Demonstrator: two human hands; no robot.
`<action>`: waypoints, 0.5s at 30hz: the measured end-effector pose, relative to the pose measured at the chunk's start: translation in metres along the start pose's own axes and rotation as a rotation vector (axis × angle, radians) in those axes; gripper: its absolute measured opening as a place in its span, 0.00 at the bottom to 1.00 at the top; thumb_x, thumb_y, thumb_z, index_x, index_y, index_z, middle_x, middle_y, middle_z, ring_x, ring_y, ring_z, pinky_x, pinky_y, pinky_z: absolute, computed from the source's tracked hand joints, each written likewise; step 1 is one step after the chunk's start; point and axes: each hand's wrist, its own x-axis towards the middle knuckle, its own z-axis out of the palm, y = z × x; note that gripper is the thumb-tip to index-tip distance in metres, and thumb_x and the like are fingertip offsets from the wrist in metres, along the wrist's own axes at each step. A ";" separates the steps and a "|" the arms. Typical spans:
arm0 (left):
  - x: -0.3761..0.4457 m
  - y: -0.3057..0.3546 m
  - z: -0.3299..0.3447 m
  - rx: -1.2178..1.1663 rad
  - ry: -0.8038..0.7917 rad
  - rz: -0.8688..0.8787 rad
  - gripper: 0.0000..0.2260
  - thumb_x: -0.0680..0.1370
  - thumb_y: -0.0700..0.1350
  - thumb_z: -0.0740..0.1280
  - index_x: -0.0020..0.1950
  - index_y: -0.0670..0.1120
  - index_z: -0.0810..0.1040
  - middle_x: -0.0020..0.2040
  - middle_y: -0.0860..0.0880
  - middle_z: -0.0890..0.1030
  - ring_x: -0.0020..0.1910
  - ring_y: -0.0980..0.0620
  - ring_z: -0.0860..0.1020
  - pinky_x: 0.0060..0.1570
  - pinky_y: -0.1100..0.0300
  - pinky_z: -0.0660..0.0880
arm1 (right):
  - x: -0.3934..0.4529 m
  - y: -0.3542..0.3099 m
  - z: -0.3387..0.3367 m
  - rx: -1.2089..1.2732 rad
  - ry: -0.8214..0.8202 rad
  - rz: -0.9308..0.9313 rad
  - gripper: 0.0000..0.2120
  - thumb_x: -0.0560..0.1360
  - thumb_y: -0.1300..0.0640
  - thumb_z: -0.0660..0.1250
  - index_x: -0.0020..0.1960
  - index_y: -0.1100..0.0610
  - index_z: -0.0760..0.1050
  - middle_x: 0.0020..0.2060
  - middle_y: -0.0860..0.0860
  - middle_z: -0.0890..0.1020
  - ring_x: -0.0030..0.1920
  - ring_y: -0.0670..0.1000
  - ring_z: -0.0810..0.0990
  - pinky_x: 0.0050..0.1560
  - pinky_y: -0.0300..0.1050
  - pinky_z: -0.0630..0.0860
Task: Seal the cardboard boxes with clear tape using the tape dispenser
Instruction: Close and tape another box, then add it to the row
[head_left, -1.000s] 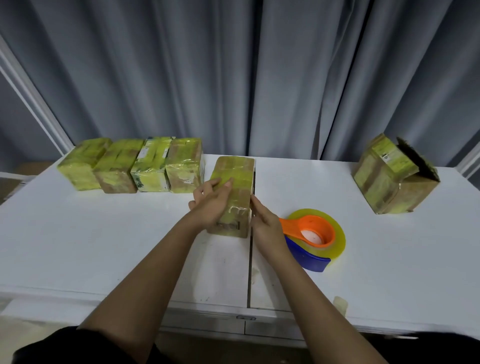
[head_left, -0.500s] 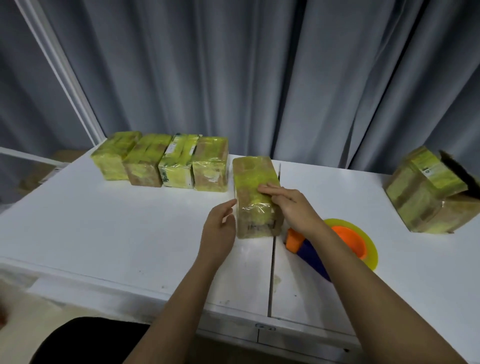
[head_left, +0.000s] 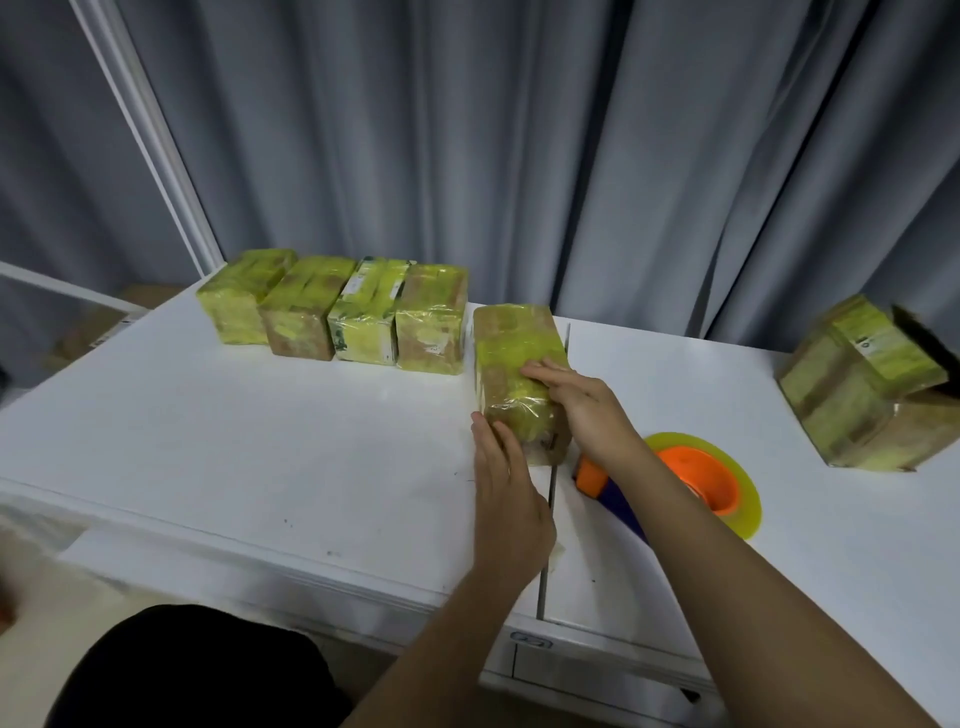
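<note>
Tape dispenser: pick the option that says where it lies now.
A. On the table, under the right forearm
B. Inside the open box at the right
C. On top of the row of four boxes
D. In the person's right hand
A: the tape dispenser lies flat on the table, partly hidden by the right forearm, while the right hand rests on the taped box.

Two bare forearms, no sleeves or jewellery; black clothing (head_left: 197, 670) below, perhaps trousers.

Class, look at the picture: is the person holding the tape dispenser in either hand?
No. The tape dispenser lies on the table, while both hands, left hand and right hand, touch the wrapped box.
</note>
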 end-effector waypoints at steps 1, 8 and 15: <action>-0.001 -0.004 0.000 0.020 -0.017 0.017 0.34 0.72 0.33 0.61 0.76 0.39 0.50 0.77 0.47 0.38 0.77 0.42 0.48 0.73 0.48 0.58 | 0.000 -0.002 -0.001 0.007 -0.004 0.004 0.20 0.80 0.64 0.52 0.61 0.51 0.79 0.71 0.49 0.70 0.70 0.47 0.66 0.60 0.32 0.64; 0.014 -0.019 -0.054 -0.340 0.119 0.044 0.15 0.75 0.36 0.54 0.57 0.39 0.77 0.67 0.52 0.71 0.66 0.60 0.69 0.65 0.56 0.69 | 0.000 -0.001 -0.012 0.034 -0.087 -0.003 0.22 0.80 0.65 0.51 0.66 0.52 0.75 0.68 0.48 0.74 0.68 0.46 0.70 0.66 0.36 0.68; 0.097 -0.011 -0.061 -0.123 -0.151 0.254 0.22 0.80 0.58 0.52 0.72 0.55 0.67 0.76 0.55 0.58 0.77 0.57 0.48 0.75 0.54 0.48 | 0.007 0.003 -0.021 0.069 -0.191 -0.052 0.20 0.82 0.67 0.54 0.70 0.53 0.69 0.66 0.47 0.76 0.65 0.43 0.73 0.61 0.33 0.72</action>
